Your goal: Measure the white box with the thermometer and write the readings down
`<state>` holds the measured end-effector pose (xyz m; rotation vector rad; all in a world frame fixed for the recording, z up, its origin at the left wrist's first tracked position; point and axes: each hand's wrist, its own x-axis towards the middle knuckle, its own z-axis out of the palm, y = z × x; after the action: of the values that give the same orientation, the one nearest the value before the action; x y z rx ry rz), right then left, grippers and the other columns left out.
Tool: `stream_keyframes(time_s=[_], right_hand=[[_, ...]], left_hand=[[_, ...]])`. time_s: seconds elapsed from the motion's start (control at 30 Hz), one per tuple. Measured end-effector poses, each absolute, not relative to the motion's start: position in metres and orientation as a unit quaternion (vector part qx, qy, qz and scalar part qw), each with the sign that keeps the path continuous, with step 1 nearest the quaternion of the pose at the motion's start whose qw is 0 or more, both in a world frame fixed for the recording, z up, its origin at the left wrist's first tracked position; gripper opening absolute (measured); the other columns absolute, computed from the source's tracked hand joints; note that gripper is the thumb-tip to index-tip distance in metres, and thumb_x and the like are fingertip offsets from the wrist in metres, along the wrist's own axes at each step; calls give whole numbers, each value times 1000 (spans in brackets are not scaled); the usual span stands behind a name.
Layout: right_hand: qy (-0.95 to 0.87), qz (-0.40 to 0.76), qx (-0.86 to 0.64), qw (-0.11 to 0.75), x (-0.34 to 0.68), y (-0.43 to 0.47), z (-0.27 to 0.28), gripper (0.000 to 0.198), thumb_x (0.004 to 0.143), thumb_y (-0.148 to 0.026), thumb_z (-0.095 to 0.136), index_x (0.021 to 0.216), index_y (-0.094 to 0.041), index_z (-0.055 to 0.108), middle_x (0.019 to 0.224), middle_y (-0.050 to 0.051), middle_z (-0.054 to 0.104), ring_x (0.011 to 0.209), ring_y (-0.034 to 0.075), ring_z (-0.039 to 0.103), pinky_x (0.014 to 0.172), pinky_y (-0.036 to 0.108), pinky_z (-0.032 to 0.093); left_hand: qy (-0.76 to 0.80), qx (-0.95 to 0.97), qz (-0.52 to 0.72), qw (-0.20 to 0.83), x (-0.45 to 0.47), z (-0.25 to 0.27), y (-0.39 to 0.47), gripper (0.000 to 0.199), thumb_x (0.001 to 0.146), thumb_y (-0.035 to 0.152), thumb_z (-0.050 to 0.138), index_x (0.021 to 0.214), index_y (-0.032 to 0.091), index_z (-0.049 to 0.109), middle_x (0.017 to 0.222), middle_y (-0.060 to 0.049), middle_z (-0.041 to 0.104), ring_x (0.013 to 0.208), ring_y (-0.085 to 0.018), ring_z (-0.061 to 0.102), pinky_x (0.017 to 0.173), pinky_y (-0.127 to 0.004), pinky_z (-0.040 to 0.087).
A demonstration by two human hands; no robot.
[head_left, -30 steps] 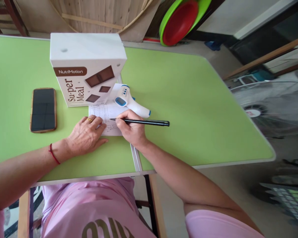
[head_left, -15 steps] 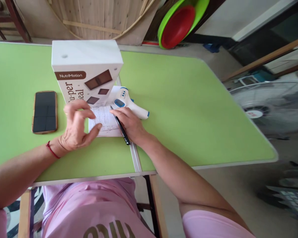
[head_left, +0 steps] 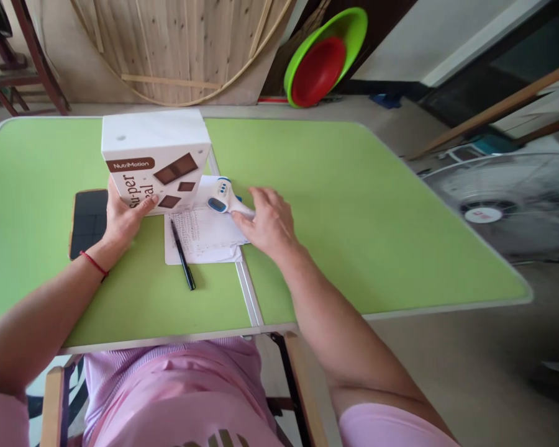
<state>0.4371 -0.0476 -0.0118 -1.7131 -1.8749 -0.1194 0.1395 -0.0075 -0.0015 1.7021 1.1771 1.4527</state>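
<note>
Since the earlier frame the pen [head_left: 182,254] has left the right hand and lies on the green surface [head_left: 354,205] across the paper's [head_left: 205,236] edge. From the left: phone [head_left: 87,220], then the left hand [head_left: 121,217], its fingers wrapped around the box's [head_left: 156,158] lower corner. The writing looks finished; the right hand [head_left: 268,220] rests half-open on the thermometer [head_left: 223,197], not yet gripping.
</note>
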Motion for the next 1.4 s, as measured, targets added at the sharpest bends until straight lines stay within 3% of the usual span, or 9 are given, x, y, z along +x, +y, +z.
stream_keyframes(time_s=[0.13,0.23,0.4,0.5,0.63,0.77,0.93,1.17,1.4], right_hand=[[-712,-7,-661,235,436,-44,-21,39,82,-28,64,117,-12,65,101,19,70,90,31,64,80,49,54],[-675,33,-689,262,433,-44,-20,41,78,-29,67,115,-12,66,97,17,69,83,28,63,71,43,53],[-627,193,-563,502,417,-60,2,46,81,-43,63,120,-21,57,93,7,67,76,21,62,67,37,54],[-600,307,-445,590,396,-82,17,27,78,-41,64,99,-25,57,85,2,62,72,17,60,65,35,56],[-577,491,-387,526,372,-108,21,21,73,-34,68,85,-24,55,71,-3,58,57,13,55,49,28,51],[-549,582,-362,478,362,-117,16,20,77,-38,66,86,-21,58,69,-3,57,57,12,57,54,30,55],[-556,587,-360,467,357,-116,12,25,85,-45,62,90,-21,58,68,-3,56,57,13,58,53,29,55],[-604,555,-353,449,354,-115,9,38,87,-59,62,91,-23,53,70,-3,54,58,12,55,53,27,50],[-583,589,-340,444,356,-114,10,40,87,-60,63,92,-21,56,74,-2,50,63,12,53,59,29,50]], left_hand=[[439,604,578,330,141,0,-7,78,65,60,85,123,22,50,120,-11,65,107,-25,67,92,-44,60],[430,599,592,324,144,5,-12,79,64,61,86,122,21,49,121,-12,64,110,-27,67,91,-43,60],[453,581,605,301,150,15,-25,71,66,63,84,114,21,54,117,-10,66,106,-28,68,88,-43,60],[456,592,589,308,154,18,-33,58,77,67,73,107,20,59,106,-9,69,96,-26,69,81,-41,60],[477,586,563,333,158,16,-39,59,80,70,68,106,18,59,107,-12,69,96,-26,69,79,-39,59],[493,609,529,326,157,17,-41,63,83,74,61,111,17,57,111,-14,69,100,-29,69,83,-43,59],[454,645,503,353,153,19,-41,59,87,71,58,115,20,57,117,-13,71,106,-29,69,91,-46,58],[428,627,511,403,154,16,-38,63,73,64,78,113,19,58,111,-11,73,98,-28,71,84,-44,61],[454,627,492,399,154,21,-40,63,73,62,79,114,20,58,111,-10,73,99,-28,70,84,-42,61]])
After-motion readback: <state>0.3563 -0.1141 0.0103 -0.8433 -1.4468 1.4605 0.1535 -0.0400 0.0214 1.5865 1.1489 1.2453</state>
